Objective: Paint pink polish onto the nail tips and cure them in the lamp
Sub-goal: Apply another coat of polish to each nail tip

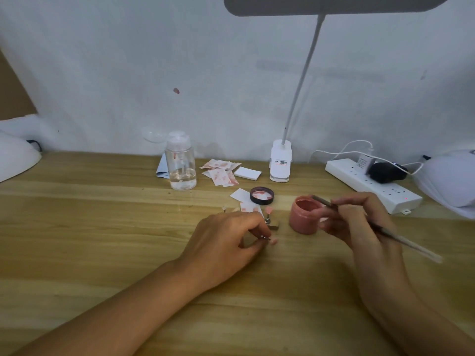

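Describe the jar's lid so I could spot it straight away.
Start at the white desk lamp's base at the back of the wooden table and come toward the person. The lid lies just left of and behind the open pink jar. It is the only dark round ring, pink-smeared inside, among white paper squares.

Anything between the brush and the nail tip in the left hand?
Nothing visible. The brush is at the open polish jar; bare table lies between the jar and the nail tip the left hand pinches. A second tip on its stand sits just behind that path.
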The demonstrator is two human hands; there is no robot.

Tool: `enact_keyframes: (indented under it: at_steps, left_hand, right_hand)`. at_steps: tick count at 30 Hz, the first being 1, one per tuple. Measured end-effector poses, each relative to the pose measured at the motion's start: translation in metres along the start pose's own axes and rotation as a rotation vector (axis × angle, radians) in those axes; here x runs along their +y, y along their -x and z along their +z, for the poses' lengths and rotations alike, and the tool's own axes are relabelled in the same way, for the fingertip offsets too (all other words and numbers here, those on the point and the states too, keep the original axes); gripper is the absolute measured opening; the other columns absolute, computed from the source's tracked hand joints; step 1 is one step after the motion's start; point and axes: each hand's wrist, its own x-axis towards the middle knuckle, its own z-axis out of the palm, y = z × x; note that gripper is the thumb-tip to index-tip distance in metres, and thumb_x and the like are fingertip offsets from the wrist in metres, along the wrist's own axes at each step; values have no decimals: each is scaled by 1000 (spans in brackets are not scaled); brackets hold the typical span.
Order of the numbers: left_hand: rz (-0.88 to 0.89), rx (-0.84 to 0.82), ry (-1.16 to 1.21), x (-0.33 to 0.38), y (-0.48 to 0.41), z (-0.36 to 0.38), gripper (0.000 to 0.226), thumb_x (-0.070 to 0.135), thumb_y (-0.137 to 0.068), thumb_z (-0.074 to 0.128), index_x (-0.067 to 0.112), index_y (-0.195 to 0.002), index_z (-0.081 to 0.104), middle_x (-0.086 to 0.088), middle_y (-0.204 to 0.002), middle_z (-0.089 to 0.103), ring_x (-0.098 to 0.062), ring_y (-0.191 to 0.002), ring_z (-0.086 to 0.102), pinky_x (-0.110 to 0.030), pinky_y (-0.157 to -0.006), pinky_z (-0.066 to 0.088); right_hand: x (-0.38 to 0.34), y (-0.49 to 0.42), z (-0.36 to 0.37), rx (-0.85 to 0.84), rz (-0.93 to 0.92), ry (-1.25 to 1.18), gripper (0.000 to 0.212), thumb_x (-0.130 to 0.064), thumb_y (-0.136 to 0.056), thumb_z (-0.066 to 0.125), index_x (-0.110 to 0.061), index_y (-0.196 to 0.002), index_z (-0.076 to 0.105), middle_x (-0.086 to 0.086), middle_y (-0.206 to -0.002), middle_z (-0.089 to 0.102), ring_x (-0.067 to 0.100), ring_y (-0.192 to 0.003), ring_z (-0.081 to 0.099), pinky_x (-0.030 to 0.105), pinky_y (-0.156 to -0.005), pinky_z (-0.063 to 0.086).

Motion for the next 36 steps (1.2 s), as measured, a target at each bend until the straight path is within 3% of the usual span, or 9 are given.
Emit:
enact_keyframes:
  at_steps: [3, 6, 11, 16, 18, 21, 26, 36]
  left_hand:
    - [30, 23, -83, 1, 2, -1, 14, 32, -81, 78, 34, -85, 65, 21, -87, 70, 19, -67, 47, -11, -54, 27]
    - [80, 58, -147, 2, 1, -1, 17, 28, -78, 82, 32, -83, 66, 19, -81, 70, -1, -83, 51, -14, -50, 26]
    - [87, 49, -132, 0, 0, 0, 17, 26, -78, 82, 32, -84, 67, 19, -79, 69, 12, -72, 36, -10, -53, 22]
    - [2, 20, -16, -5, -2, 3, 13, 40, -82, 75, 33, -82, 65, 29, -71, 59, 12, -60, 49, -15, -53, 28]
    - [-63, -9, 135, -10, -4, 4, 13, 43, -82, 74, 34, -79, 66, 29, -77, 66, 4, -56, 54, -20, -54, 35]
    - [-109, -43, 277, -13, -8, 5, 14, 40, -80, 77, 38, -72, 66, 24, -78, 70, 3, -50, 53, -15, -52, 35]
    - [-129, -55, 320, -12, -10, 4, 19, 33, -79, 81, 40, -69, 66, 20, -76, 72, 10, -49, 51, -7, -50, 34]
    - [-139, -59, 347, -12, -9, 2, 10, 32, -78, 81, 32, -73, 72, 16, -76, 73, 11, -48, 51, -6, -49, 33]
  right_hand:
    - [-2, 9, 3, -143, 52, -50, 7, 3, -89, 56, 4, -83, 52, 15, -66, 67, 19, -60, 61, 24, -59, 54]
    - [4, 13, 9, -247, 121, 14, 14, 7, -89, 53, 3, -76, 47, 12, -57, 62, 16, -53, 55, 21, -49, 45]
    - [6, 9, 10, -238, 151, 27, 19, 10, -86, 51, -1, -71, 46, 12, -54, 62, 17, -51, 53, 20, -47, 44]
    - [7, 10, 11, -222, 147, 36, 16, 8, -85, 53, 0, -73, 48, 13, -56, 64, 14, -51, 56, 19, -48, 45]
    - [6, 9, 10, -208, 152, 34, 16, 9, -86, 52, 0, -73, 48, 12, -56, 63, 14, -52, 55, 19, -48, 45]
    - [5, 10, 11, -240, 150, 47, 16, 10, -86, 52, 3, -73, 47, 12, -55, 63, 12, -49, 54, 18, -49, 45]
    - [2, 11, 13, -284, 160, 36, 10, 12, -86, 54, 13, -80, 47, 14, -59, 66, 12, -51, 55, 17, -50, 46]
    - [3, 10, 13, -275, 173, 49, 8, 11, -85, 54, 13, -82, 47, 12, -58, 65, 10, -53, 56, 17, -52, 47]
